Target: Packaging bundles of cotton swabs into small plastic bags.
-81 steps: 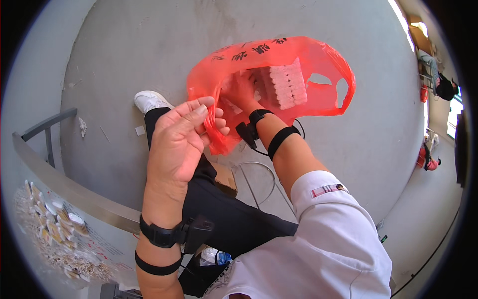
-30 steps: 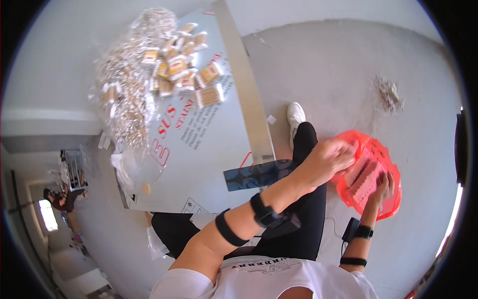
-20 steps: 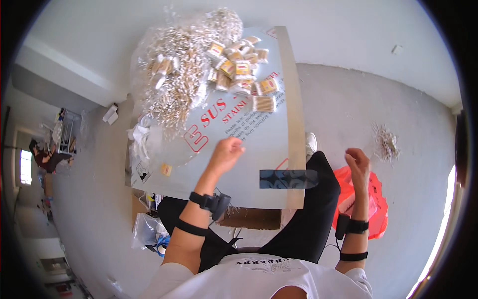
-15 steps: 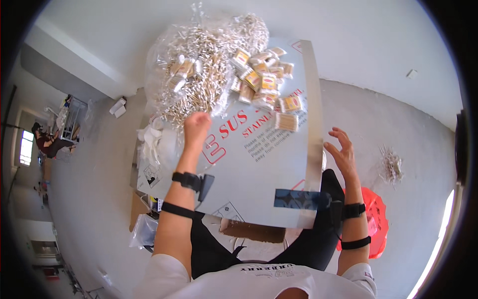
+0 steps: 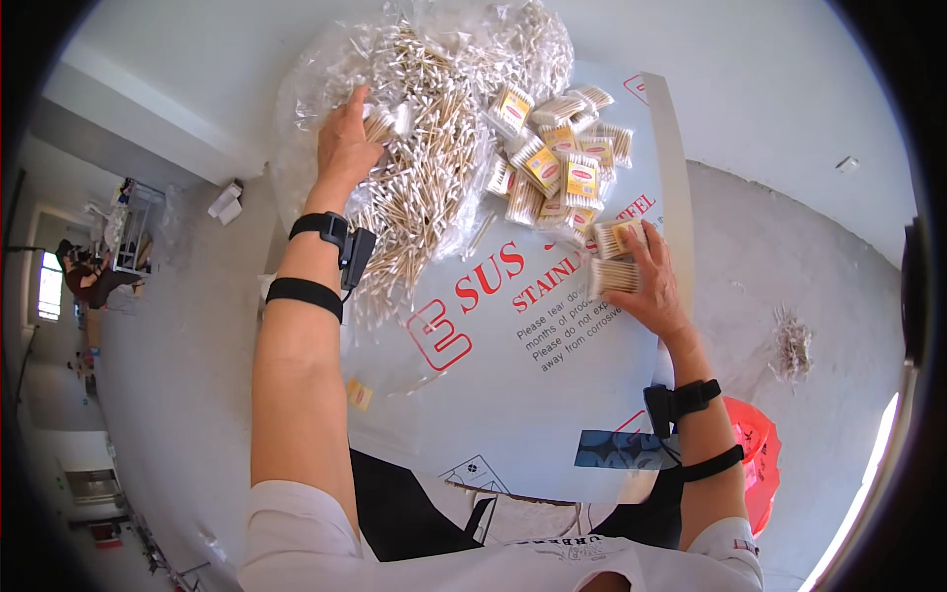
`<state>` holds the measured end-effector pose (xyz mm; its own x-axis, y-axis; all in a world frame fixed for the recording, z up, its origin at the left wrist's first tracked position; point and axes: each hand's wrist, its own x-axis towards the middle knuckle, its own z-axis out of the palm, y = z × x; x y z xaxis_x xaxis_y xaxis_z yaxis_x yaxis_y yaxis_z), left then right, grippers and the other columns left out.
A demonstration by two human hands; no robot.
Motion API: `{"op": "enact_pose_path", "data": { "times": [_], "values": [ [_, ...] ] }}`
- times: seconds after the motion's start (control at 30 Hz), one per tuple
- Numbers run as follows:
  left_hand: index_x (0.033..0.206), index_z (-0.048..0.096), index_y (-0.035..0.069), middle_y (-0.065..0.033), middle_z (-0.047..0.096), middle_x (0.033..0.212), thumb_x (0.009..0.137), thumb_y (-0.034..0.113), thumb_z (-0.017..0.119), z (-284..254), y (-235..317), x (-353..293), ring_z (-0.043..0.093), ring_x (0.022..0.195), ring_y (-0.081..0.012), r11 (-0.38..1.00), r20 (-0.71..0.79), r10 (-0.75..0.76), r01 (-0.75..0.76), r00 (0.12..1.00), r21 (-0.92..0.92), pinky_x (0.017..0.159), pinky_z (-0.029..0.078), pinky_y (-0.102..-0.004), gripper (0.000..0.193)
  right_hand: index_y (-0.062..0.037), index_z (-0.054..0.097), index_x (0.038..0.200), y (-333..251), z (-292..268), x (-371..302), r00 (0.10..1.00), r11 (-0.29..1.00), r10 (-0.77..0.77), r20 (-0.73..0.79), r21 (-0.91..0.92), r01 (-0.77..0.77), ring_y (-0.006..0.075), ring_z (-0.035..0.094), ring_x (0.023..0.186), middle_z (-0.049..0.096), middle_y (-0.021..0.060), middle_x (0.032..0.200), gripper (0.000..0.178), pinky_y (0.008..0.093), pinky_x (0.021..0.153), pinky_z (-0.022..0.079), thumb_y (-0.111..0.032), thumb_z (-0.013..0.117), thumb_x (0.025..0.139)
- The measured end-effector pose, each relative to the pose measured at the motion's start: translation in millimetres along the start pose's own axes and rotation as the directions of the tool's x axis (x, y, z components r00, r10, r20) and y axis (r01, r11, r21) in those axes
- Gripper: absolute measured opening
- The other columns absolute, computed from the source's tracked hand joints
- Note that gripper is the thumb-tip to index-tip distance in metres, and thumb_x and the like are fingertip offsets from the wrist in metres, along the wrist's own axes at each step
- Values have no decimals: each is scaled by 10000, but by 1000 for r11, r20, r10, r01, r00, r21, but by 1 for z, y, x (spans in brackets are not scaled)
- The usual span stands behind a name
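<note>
A big heap of loose cotton swabs point(image 5: 434, 183) with white tips and wooden sticks lies in clear plastic at the far left of the board. My left hand point(image 5: 347, 146) reaches onto its left side, fingers round a pack of cotton swabs point(image 5: 383, 123); some of its fingers are hidden. Right of the heap, several clear packs of cotton swabs point(image 5: 580, 180) with yellow labels lie piled. My right hand point(image 5: 653, 286) spans two packs at the pile's near end: its fingers rest on a labelled pack point(image 5: 616, 238), its thumb on a swab bundle point(image 5: 614, 276) showing no label.
The board point(image 5: 464, 414) is covered in pale printed film, with a dark blue strip point(image 5: 617, 450) at its near edge. A small yellow label point(image 5: 359, 395) lies near its left edge. On the floor at right are a red plastic bag point(image 5: 758, 464) and scattered swabs point(image 5: 792, 345).
My left hand has moved away from me, from the heap's near edge to the pack on it. My right hand has come from beside the board onto the two packs. The view has shifted.
</note>
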<state>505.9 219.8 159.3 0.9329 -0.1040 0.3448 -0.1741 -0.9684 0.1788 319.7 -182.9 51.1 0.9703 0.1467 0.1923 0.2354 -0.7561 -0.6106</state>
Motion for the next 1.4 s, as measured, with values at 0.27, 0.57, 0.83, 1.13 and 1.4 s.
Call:
{"op": "enact_pose_path", "data": {
  "times": [0.27,0.57,0.83,1.13,1.4],
  "values": [
    [1225,500,82,-140,579,1095,700,-10,617,-19,51,-57,533,1008,-342,959,-560,107,-233,821,-158,878,436,-426,546,-113,373,1391,-22,9,-26,998,998,-53,-29,-16,53,433,299,1292,300,236,1407,936,491,1084,262,-197,817,572],
    [1234,468,20,-172,552,1118,745,175,710,32,155,-178,514,1071,-338,821,-114,377,-388,919,-419,928,401,-419,567,-101,374,1383,-42,13,-47,989,990,-142,48,-22,143,379,307,1313,330,200,1397,894,494,1113,213,-246,799,610],
    [1240,482,-3,-243,545,1173,753,110,633,-10,17,-40,498,1120,-396,937,-34,-275,276,961,214,957,390,-456,522,-31,399,1341,-26,20,-48,991,988,-134,-19,72,135,361,368,1281,421,170,1359,788,476,1103,237,-502,654,763],
    [1066,605,21,-176,641,993,739,-39,551,-16,30,-55,603,918,-364,988,-589,96,-149,802,-42,813,479,-429,337,-62,394,1356,-21,17,-53,996,988,-48,-73,144,58,360,377,1273,409,164,1379,723,445,1084,282,-310,694,746],
    [1027,589,31,-123,621,911,715,-87,537,24,136,-225,587,831,-332,915,-238,175,-247,956,-320,748,485,-411,338,-49,597,977,-26,27,-65,988,948,72,-134,316,-26,308,559,980,575,127,1050,311,390,866,446,-150,715,707]
  ]
}}
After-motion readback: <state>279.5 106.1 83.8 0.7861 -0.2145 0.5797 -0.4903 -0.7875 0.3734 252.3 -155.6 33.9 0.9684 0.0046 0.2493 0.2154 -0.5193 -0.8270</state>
